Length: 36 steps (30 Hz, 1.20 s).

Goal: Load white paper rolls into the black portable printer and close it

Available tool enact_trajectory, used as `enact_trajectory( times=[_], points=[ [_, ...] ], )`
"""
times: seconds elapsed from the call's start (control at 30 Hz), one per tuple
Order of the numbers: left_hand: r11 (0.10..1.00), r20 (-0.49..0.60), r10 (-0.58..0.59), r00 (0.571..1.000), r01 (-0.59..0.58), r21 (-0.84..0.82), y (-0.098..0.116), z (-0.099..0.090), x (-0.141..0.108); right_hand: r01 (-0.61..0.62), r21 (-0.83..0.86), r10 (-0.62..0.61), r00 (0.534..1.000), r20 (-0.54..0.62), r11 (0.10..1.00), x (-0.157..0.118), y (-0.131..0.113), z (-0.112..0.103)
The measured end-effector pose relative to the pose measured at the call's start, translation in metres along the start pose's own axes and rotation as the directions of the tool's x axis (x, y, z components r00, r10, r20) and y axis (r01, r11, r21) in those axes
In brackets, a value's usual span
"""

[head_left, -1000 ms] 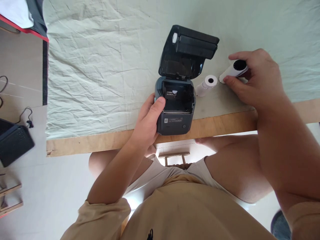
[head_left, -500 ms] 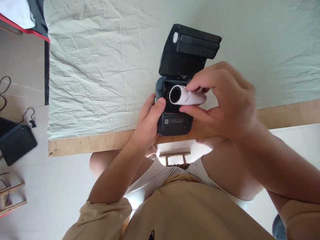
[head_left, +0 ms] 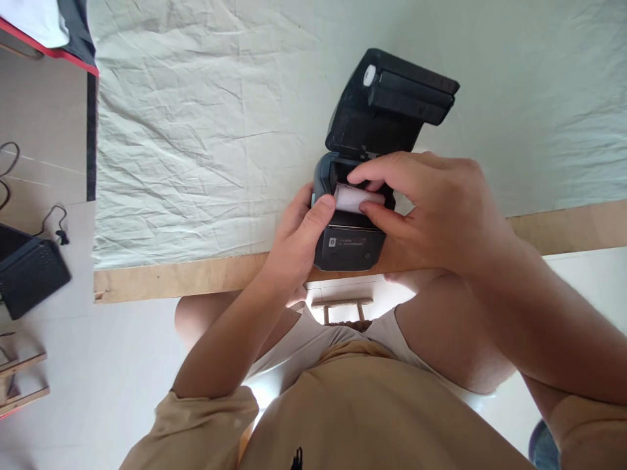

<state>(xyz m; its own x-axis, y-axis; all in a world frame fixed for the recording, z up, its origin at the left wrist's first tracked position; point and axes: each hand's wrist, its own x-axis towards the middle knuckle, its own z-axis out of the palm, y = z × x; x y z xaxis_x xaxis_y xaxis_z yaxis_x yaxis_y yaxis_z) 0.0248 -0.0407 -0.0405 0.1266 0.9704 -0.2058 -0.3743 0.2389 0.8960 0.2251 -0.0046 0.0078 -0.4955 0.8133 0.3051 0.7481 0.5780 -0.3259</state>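
Note:
A small dark label printer (head_left: 349, 251) rests near the front edge of the table, its lid (head_left: 377, 127) tipped up and back. My left hand (head_left: 300, 238) grips the printer's left side, thumb over the rim of the paper bay. Inside the bay lies a white paper roll (head_left: 349, 198), sideways across it. My right hand (head_left: 421, 205) has thumb and fingers closed on the roll's right part, reaching in from the right. The roll's far end is partly hidden by these fingers.
A wrinkled pale green cloth (head_left: 206, 130) covers the table, with a wooden edge (head_left: 181, 281) along the front. On the floor to the left are a black box-like object (head_left: 34, 274) and a cable (head_left: 59, 225). My legs are beneath the table edge.
The paper roll has gone from above the printer, tilted with its hollow core showing, down into the bay. The printer with its raised lid has shifted slightly right.

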Motion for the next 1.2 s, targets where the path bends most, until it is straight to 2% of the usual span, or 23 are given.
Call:
enact_trajectory(
  times=[0.1, 0.23, 0.4, 0.47, 0.63, 0.87, 0.97, 1.07, 1.2],
  points=[
    [0.999, -0.007, -0.033, 0.999, 0.033, 0.001, 0.003, 0.002, -0.001, 0.097, 0.055, -0.085, 0.979, -0.184, 0.994, -0.001, 0.002, 0.003],
    [1.000, -0.014, -0.020, 1.000, 0.020, 0.002, 0.002, 0.002, -0.001, 0.138, 0.059, -0.113, 0.945, -0.307, 0.989, -0.003, 0.001, 0.003],
    [1.000, -0.052, 0.005, 0.999, -0.005, -0.002, 0.000, 0.003, 0.002, 0.270, 0.068, -0.211, 0.865, -0.455, 0.961, -0.010, -0.006, 0.010],
    [1.000, -0.065, -0.014, 0.998, 0.014, -0.007, 0.001, 0.004, 0.003, 0.301, 0.087, -0.228, 0.854, -0.468, 0.949, -0.015, -0.009, 0.016],
    [1.000, -0.055, -0.031, 0.998, 0.030, -0.004, 0.003, 0.004, 0.003, 0.292, 0.096, -0.234, 0.891, -0.389, 0.952, -0.022, -0.014, 0.028],
    [0.999, -0.050, -0.021, 0.999, 0.019, -0.031, 0.004, 0.004, 0.004, 0.330, 0.159, -0.219, 0.849, -0.481, 0.931, -0.025, -0.015, 0.041],
    [1.000, -0.050, -0.001, 0.999, 0.000, -0.013, 0.005, 0.004, 0.004, 0.317, 0.147, -0.215, 0.854, -0.474, 0.937, -0.027, -0.014, 0.040],
    [1.000, -0.064, 0.008, 0.998, -0.008, 0.008, 0.007, 0.004, 0.004, 0.303, 0.122, -0.231, 0.884, -0.406, 0.945, -0.030, -0.010, 0.036],
    [1.000, -0.044, 0.007, 0.999, -0.006, 0.027, 0.007, 0.003, 0.005, 0.372, 0.142, -0.289, 0.867, -0.407, 0.917, -0.033, -0.009, 0.033]
  ],
)
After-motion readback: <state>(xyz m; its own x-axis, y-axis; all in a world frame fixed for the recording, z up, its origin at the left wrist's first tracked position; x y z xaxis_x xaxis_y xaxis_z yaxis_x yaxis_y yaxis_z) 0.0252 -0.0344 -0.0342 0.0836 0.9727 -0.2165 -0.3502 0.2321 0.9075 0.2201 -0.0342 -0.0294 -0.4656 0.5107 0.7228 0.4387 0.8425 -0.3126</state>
